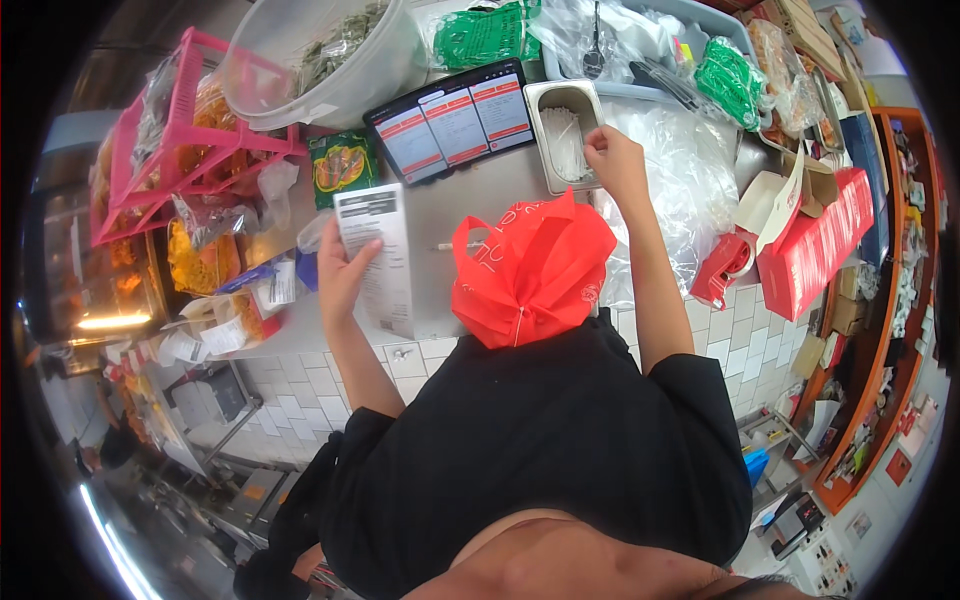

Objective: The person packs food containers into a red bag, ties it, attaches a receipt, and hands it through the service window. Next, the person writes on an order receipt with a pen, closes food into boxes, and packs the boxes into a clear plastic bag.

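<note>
My left hand [343,272] grips a long printed paper receipt [388,225] by its left edge, with the thumb across its front. Over the right edge of a small metal container [537,92] is my right hand [616,165], its fingers pinched together. Whatever they hold, if anything, is too small to make out. Thin white strips [566,145] that look like cable ties lie inside that container. Between my forearms, at the counter's near edge, sits a red carry bag [535,260] with its handle up and its front gathered at one point.
A lit tablet [450,122] leans behind the receipt. Pink plastic racks [180,150] and a clear tub [340,85] stand left. Clear plastic bags [672,190], a tape dispenser [728,265] and a red box [825,245] fill the right. Part of another person shows lower left.
</note>
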The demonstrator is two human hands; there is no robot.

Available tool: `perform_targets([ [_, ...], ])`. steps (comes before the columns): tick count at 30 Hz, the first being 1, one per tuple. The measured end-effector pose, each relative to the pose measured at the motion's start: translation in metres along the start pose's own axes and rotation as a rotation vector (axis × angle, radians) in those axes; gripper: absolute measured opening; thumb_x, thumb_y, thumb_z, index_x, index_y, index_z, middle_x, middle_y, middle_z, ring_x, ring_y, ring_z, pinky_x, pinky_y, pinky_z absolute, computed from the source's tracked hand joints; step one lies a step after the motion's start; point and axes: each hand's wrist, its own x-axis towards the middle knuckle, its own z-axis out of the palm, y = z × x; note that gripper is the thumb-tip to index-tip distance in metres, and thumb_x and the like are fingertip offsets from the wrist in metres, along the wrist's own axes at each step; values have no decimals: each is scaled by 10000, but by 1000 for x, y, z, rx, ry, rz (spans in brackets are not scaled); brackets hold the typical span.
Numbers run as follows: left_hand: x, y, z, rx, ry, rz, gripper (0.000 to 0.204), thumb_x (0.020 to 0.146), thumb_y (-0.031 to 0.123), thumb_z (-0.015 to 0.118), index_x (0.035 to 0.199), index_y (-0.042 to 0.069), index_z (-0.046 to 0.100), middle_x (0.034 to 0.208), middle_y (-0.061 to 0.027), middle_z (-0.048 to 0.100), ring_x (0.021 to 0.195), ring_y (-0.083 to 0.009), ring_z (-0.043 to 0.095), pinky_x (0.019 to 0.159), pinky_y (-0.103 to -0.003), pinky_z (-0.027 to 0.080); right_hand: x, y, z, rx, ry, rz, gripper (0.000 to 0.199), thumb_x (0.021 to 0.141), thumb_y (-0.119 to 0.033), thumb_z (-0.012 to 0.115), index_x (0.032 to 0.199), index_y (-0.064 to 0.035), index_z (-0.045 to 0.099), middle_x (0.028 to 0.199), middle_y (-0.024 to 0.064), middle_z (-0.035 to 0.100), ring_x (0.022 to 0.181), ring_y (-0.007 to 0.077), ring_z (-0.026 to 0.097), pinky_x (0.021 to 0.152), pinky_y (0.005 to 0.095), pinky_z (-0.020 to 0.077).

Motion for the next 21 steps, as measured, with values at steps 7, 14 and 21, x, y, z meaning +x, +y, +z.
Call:
perform_targets([
  [7,5,0,17,-232,-172,-81,229,869,43,571,1089,-18,560,996,-56,643,890,-92,587,796,-219,435,32,20,67,-688,-175,-66,190,804,-115,525,814,-14,685,821,209,662,792,335,667,678,399,540],
  [14,-20,-13,-8,-112,-66,-137,232,872,50,569,1095,-14,567,989,-50,644,882,-83,580,791,-212,428,19,19,60,-491,-152,-85,205,798,-112,522,896,-65,695,878,203,656,832,360,642,758,443,507],
  [21,-57,-39,-53,-115,171,-135,225,872,51,570,1086,-15,572,982,-39,642,874,-85,572,802,-219,427,-14,-24,7,-395,-283,-60,321,777,-338,640,991,-100,671,861,111,683,813,296,648,724,399,501],
])
